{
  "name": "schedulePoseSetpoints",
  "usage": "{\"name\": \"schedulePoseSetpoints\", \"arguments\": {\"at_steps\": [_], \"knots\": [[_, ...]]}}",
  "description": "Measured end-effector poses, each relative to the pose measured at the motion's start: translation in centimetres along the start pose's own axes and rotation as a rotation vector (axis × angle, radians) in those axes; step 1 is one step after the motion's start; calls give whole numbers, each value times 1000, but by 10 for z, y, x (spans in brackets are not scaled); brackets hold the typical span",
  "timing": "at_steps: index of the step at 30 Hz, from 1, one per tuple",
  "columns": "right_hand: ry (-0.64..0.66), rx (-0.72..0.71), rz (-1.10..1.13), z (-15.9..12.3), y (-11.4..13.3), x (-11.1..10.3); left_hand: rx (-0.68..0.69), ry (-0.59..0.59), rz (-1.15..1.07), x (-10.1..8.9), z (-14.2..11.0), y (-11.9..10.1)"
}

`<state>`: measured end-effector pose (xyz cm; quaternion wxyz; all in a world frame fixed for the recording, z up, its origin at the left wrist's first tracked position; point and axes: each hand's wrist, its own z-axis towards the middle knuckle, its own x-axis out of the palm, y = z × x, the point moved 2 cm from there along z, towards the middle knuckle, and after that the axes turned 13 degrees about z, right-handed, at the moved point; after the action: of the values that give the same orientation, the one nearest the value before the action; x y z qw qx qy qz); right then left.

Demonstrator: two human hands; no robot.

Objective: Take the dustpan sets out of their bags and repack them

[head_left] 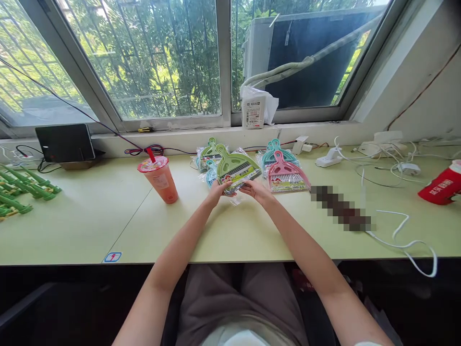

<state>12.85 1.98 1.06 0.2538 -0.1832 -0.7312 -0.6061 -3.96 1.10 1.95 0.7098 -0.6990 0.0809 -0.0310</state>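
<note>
Just above frame centre, the left grip (217, 193) and right grip (258, 191) are closed on the lower edge of a green plastic dustpan-and-brush set in clear wrap (236, 169); a wrapped pink plastic dustpan set (286, 175) lies right of centre on the pale green tabletop (234, 235).

Head cam only, facing forward-down over lap (237, 293) to counter (86, 211) and window (165, 62); wide, left hand (217, 192) and right hand (258, 191) mid-frame; under counter probably too dark.

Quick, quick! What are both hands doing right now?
Left hand: closed, holding the wrapped green dustpan set near its bottom edge.
Right hand: closed, holding the same set's bottom edge, further right.
</note>
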Motion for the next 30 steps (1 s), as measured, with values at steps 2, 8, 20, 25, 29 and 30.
{"name": "schedulePoseSetpoints", "arguments": {"at_steps": [2,8,20,25,29,30], "knots": [[13,-49,-119,-2,6,1,6,-70,-75,-9,3,-2],[-31,-857,-950,-27,33,9,-46,-199,-290,-44,12,-6],[11,-934,-970,-13,39,-3,-151,168,-25,-53,10,3],[5,-909,-840,-8,34,-9,-61,200,45,-47,5,-4],[77,-912,-763,-8,34,-8,-32,216,68,-45,4,-5],[72,-906,-776,-9,34,-8,-25,217,73,-45,3,-5]]}}
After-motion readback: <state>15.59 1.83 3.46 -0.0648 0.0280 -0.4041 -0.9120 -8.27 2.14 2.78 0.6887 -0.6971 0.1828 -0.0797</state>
